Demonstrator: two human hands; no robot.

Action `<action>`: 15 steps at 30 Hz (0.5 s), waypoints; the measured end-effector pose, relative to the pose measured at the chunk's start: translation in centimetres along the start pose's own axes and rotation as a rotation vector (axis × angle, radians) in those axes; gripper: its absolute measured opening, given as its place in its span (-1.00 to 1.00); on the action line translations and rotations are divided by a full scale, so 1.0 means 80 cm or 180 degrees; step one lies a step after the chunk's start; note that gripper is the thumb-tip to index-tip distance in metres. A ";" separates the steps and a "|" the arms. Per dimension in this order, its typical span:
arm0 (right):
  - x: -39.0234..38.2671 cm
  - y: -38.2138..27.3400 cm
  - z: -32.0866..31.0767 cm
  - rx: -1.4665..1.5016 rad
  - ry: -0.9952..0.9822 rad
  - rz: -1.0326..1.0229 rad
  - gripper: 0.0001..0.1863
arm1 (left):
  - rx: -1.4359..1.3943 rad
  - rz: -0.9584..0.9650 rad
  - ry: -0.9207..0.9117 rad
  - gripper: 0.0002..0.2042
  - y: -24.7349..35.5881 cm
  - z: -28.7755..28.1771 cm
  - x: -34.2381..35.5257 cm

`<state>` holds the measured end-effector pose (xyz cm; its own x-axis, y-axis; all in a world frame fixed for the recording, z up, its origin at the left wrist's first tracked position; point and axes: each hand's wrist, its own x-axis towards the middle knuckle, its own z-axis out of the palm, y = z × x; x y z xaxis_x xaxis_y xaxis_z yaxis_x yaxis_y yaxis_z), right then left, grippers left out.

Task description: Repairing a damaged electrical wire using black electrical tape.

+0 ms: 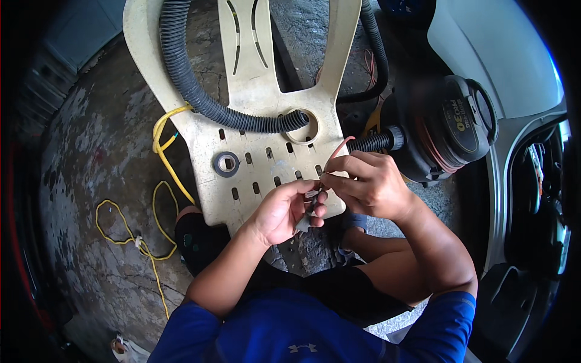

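My left hand (279, 210) is closed around a small dark piece (312, 204), whose kind I cannot make out. A greyish flat end sticks out below it between the fingers. Right beside it, my right hand (370, 183) pinches a thin reddish wire (340, 147) that curves up past the fingertips. Both hands meet over the front edge of a cream plastic chair (242, 199). Fingers hide where the wire and the dark piece come together. On the seat lie a dark roll of tape (218, 170) and a wider beige tape roll (292, 137).
A black corrugated hose (200, 100) crosses the chair, its end resting by the beige roll. At the right stands a black vacuum cleaner (430, 115) beside an open vehicle door (502, 60). Yellow cord (130, 233) loops over the worn concrete floor at the left.
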<state>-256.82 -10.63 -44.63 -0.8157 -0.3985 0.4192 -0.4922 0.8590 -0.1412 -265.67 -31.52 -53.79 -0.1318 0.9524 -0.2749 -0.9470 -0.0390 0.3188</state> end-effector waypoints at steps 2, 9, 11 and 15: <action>0.002 -0.001 -0.008 0.0025 0.0016 0.0014 -0.64 | -0.0473 -0.0035 -0.0108 -0.82 -0.002 0.001 0.010; -0.011 0.004 -0.022 0.0389 0.0291 0.0397 -0.64 | -0.0017 0.0260 -0.0375 -0.79 -0.001 0.023 0.034; -0.018 0.006 -0.027 0.0496 0.0404 0.0687 -0.70 | 0.0110 0.0289 -0.0420 -0.81 0.002 0.029 0.044; -0.023 0.002 -0.045 0.0563 0.0105 0.1522 -0.51 | 0.0873 0.0756 -0.0198 -0.90 0.014 0.032 0.078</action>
<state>-254.27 -8.60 -42.17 -0.9537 0.0387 0.2982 -0.1123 0.8741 -0.4726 -266.83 -24.83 -52.84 -0.3125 0.9434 -0.1111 -0.7773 -0.1867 0.6007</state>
